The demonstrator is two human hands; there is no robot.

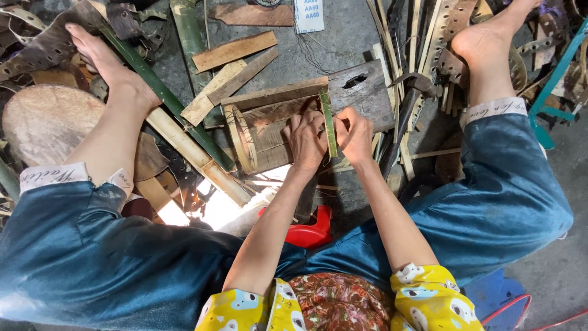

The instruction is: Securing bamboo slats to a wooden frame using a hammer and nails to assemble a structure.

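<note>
Left hand [306, 140]: centre of frame, fingers curled, pinching the green bamboo strip [329, 124].
Right hand [355, 133]: just right of it, gripping the same strip.
Strip: upright over the wooden block [288, 116], centre.
Bamboo hoop [236, 136]: left of the block.
Red stool [309, 233]: lower centre.

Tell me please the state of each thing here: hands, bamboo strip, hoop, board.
left hand: pressed on the bamboo strip, fingers bent
right hand: gripping the strip from the other side
bamboo strip: green, held across the wooden board
wooden board: lying flat, with a hole
bamboo hoop: on its edge, beside the left hand
</note>
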